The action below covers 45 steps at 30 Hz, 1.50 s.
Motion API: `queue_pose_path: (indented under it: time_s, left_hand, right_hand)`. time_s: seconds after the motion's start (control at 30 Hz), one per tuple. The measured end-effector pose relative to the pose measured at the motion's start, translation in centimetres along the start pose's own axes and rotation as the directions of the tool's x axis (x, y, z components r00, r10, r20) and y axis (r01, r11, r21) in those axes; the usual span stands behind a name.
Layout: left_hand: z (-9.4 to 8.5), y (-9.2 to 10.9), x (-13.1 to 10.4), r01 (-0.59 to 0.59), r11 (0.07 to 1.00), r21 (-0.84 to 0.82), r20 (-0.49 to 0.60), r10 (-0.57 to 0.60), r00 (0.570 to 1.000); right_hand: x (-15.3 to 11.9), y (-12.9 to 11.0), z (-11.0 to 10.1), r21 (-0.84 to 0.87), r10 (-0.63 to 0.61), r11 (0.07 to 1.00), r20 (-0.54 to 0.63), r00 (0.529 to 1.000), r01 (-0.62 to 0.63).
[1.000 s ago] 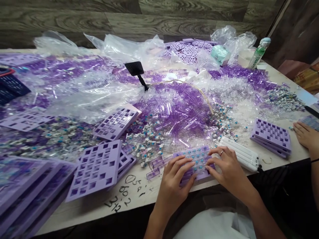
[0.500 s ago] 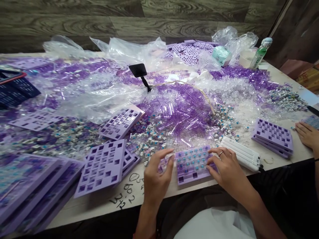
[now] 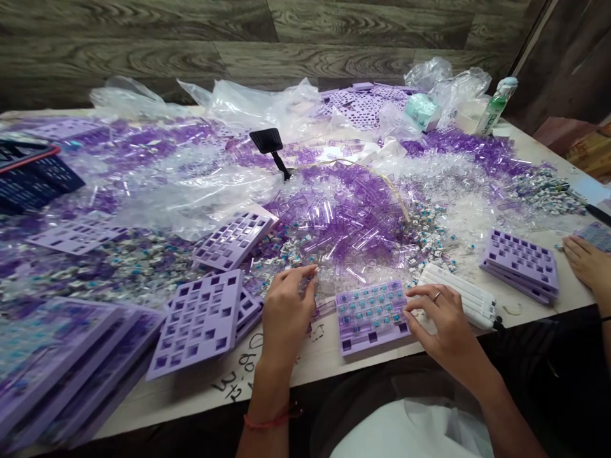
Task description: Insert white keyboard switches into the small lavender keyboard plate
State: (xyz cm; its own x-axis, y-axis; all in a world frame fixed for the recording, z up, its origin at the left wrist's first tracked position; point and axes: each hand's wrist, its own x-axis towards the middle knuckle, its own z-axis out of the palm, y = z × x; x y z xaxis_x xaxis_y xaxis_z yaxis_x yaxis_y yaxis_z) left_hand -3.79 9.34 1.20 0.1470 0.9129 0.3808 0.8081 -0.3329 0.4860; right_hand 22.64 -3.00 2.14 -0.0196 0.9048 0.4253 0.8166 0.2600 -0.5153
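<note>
A purple keyboard case (image 3: 353, 348) lies flat at the table's front, with rows of clear keycaps over blue switches. Two dark square holes and one more at the right show along its front row. My left hand (image 3: 286, 308) hovers left of it over small loose parts, thumb and forefinger apart. At the case's right edge is my right hand (image 3: 442, 315), its thumb and fingertips drawn together. Whether they hold a small part cannot be made out. Clear purple strips (image 3: 334, 219) and white-and-blue switches (image 3: 422, 222) are heaped behind the case.
Purple plates (image 3: 200, 324) and filled keyboards (image 3: 62, 375) are stacked on the left. A white battery-like pack (image 3: 461, 296) and more plates (image 3: 522, 261) lie right, near another person's hand (image 3: 585, 257). A black scoop (image 3: 267, 141), blue basket (image 3: 41, 175) and plastic bags (image 3: 262, 102) are farther back.
My left hand has moved left and up, away from the keyboard case. My right fingers have drawn back from the keys to the case's right edge.
</note>
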Motion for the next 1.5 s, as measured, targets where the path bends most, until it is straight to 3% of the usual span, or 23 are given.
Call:
queue_pose_path:
  time_s: [0.27, 0.5, 0.6, 0.7, 0.83, 0.97, 1.17, 1.5]
  left_hand:
    - [0.8, -0.9, 0.2, -0.114, 0.981, 0.158, 0.015, 0.113, 0.993]
    - [0.2, -0.8, -0.1, -0.147, 0.987, 0.059, -0.093, 0.152, 0.984]
    - [-0.4, 0.6, -0.6, -0.226, 0.974, -0.002, -0.149, 0.223, 0.963]
    - [-0.5, 3.4, -1.7, -0.376, 0.916, -0.142, -0.120, 0.361, 0.925]
    - [0.7, 7.2, -3.6, -0.439, 0.850, -0.291, -0.009, 0.456, 0.890]
    - [2.0, 8.6, -4.3, -0.471, 0.836, -0.283, 0.016, 0.495, 0.869]
    - [2.8, 8.5, -4.4, -0.501, 0.831, -0.243, -0.036, 0.509, 0.860]
    - [3.4, 8.9, -5.8, -0.410, 0.892, -0.191, -0.095, 0.399, 0.912]
  right_hand:
    - [-0.1, 0.0, 0.3, 0.090, 0.002, 0.996, -0.028, 1.000, 0.001]
    - [-0.3, 0.2, 0.2, 0.111, 0.009, 0.994, -0.057, 0.998, -0.003]
    - [-0.3, 0.2, 0.1, 0.123, 0.013, 0.992, -0.068, 0.998, -0.004]
    - [-0.1, 0.1, -0.1, 0.161, 0.018, 0.987, -0.062, 0.998, -0.007]
    - [0.0, 0.4, 0.0, 0.212, -0.022, 0.977, -0.034, 0.999, 0.028]
    - [-0.1, 1.0, 0.5, 0.217, -0.104, 0.971, -0.007, 0.995, 0.103]
    - [-0.2, 1.7, 0.5, 0.164, -0.083, 0.983, 0.022, 0.996, 0.079]
    - [-0.2, 2.1, -0.1, 0.078, -0.071, 0.995, 0.116, 0.991, 0.062]
